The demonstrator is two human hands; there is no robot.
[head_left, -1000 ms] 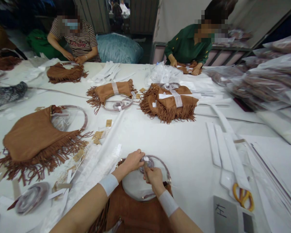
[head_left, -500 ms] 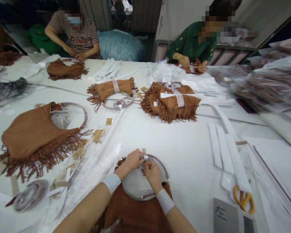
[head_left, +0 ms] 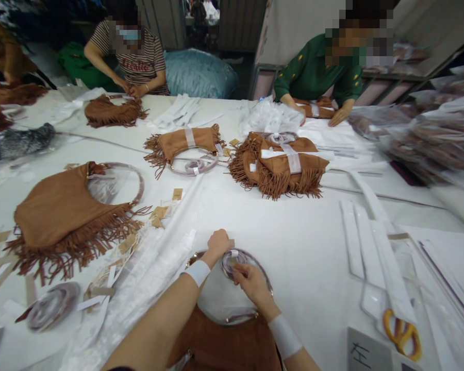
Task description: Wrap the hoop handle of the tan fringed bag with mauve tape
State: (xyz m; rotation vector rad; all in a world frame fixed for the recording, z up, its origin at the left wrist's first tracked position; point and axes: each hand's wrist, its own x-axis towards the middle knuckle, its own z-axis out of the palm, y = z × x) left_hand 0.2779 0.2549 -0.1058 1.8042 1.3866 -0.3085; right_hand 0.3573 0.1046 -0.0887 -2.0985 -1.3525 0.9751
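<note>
One worktop bears a brown bag, its near side cut off. Inside the looped handle, a round coiled strap is set near-right of the left hand, far-left of the right hand. It is touched by the right's bunched fingertips; their grip cannot be told. The left's curled fingers are mostly hidden, a tan strip beside them.

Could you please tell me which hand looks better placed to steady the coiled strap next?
Probably the right hand: its fingertips appear to rest on the coiled strap, while the left hand is beyond it, beside the small tan strip.
</note>
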